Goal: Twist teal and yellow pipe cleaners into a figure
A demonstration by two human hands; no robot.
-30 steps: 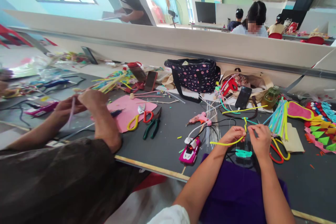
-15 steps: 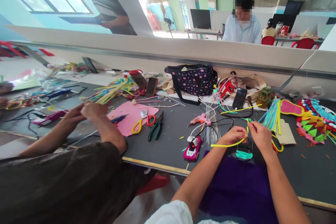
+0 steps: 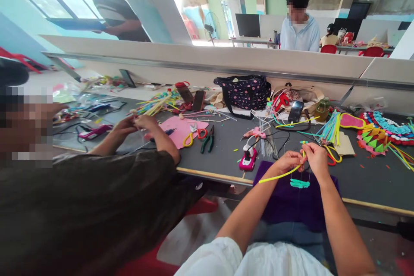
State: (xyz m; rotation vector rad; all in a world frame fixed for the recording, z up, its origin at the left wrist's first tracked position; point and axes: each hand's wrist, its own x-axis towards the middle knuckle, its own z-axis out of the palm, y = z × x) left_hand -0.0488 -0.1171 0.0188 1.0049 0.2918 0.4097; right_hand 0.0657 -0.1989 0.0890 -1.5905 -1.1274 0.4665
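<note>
Dark table (image 3: 223, 155) bears pliers (image 3: 207, 142), polka-dot bag (image 3: 245, 92).

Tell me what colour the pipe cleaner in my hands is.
Yellow: the pipe cleaner pinched between your left hand and right hand, seen in the head view.

Bare dark tabletop (image 3: 362, 177) right of both hands; left blocked by pink car-shaped plastic gadget (image 3: 248, 160), ahead by tangled black cables (image 3: 284, 140).

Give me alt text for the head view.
Both hands, left hand and right hand, pinch a yellow pipe cleaner over a purple cloth at the edge of a cluttered dark table. A co-worker's hands work alongside.
</note>
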